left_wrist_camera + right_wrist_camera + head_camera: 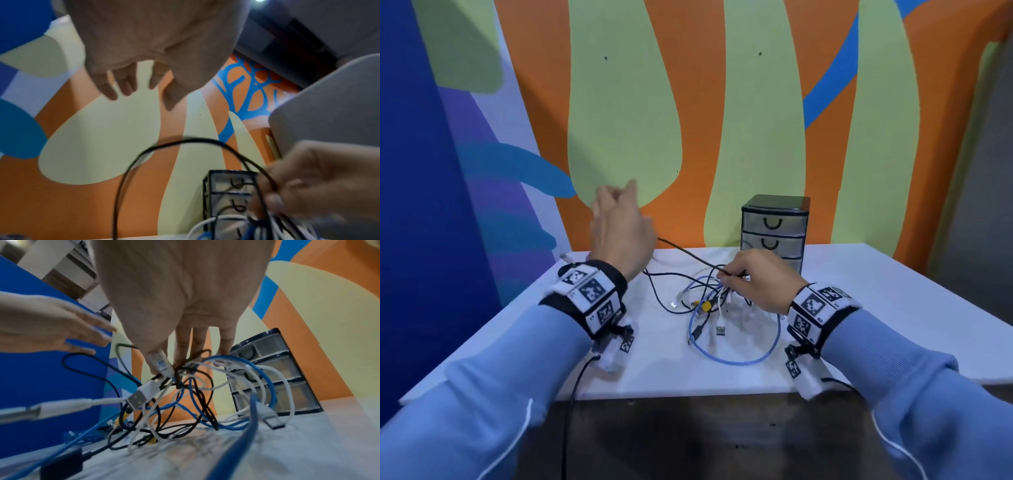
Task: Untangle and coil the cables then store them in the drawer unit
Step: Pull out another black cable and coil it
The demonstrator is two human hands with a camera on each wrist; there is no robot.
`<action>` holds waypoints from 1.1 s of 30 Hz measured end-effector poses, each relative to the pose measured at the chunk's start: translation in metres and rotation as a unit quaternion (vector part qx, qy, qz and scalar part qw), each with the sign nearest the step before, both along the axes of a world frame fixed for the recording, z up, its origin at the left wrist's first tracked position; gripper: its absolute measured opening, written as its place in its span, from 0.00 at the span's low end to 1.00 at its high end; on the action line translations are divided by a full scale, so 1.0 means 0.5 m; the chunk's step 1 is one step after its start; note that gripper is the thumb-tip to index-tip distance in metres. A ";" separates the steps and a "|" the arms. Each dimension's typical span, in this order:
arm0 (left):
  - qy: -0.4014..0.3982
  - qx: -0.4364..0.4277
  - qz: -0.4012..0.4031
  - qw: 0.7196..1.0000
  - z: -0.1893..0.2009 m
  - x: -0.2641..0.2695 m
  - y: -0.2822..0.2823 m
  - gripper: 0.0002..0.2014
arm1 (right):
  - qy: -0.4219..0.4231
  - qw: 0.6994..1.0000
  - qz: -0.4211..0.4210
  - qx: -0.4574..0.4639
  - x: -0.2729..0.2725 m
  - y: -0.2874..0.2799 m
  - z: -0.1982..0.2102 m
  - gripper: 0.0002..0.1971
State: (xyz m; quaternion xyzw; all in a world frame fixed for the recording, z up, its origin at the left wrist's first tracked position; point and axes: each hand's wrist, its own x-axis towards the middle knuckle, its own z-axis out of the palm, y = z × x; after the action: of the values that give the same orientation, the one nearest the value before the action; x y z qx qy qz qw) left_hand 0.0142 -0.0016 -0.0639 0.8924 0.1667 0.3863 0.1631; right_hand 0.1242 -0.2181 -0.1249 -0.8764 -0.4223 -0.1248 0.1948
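White table (893,308); right hand (760,281) pinches tangled cables (709,308); left hand (619,233) raised, fingers loose.

I'm seeing my left hand (156,48) hanging at the top of the left wrist view, fingers (127,84) relaxed and spread, holding nothing. Below it a black cable (131,164) is arching up and running into my blurred right hand (320,186), which is pinching it just in front of the drawer unit (224,196). White and blue cables (205,225) are bunching at the bottom edge.
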 end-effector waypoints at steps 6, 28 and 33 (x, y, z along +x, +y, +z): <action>0.174 0.138 -0.269 0.937 -0.030 0.060 -0.069 0.21 | -0.027 0.999 0.031 -0.021 0.017 0.036 0.037 0.20; 0.010 -0.144 -0.260 0.955 -0.058 0.306 0.032 0.17 | 0.116 0.971 0.047 0.205 0.200 0.095 0.009 0.31; -0.039 -0.196 -0.267 0.943 -0.081 0.332 0.026 0.17 | 0.113 0.944 -0.040 0.306 0.218 0.095 -0.037 0.13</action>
State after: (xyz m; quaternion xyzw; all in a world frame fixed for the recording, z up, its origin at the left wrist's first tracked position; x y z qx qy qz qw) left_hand 0.1802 0.0113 -0.1045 0.8390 -0.0119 0.3227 0.4379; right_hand 0.2331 -0.1707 -0.1436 -0.7990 -0.3040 -0.1561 0.4949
